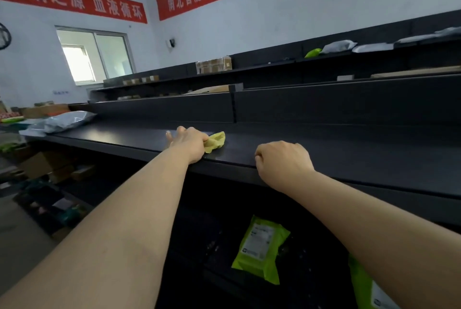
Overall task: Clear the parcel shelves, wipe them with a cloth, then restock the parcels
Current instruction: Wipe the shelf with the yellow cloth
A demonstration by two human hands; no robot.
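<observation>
Left hand (187,142) presses the cloth (216,142) flat on the shelf (349,154), fingers (180,130) spread. Right hand (284,161) rests on the front edge, curled and empty. Wipe in overlapping strokes toward the parcel (67,121), keeping the pressure even.

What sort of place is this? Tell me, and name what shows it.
Most likely a parcel depot or pickup point: long dark tiered shelves, grey mailer bags and a green parcel lying on them, and cardboard boxes on the upper tiers.
</observation>
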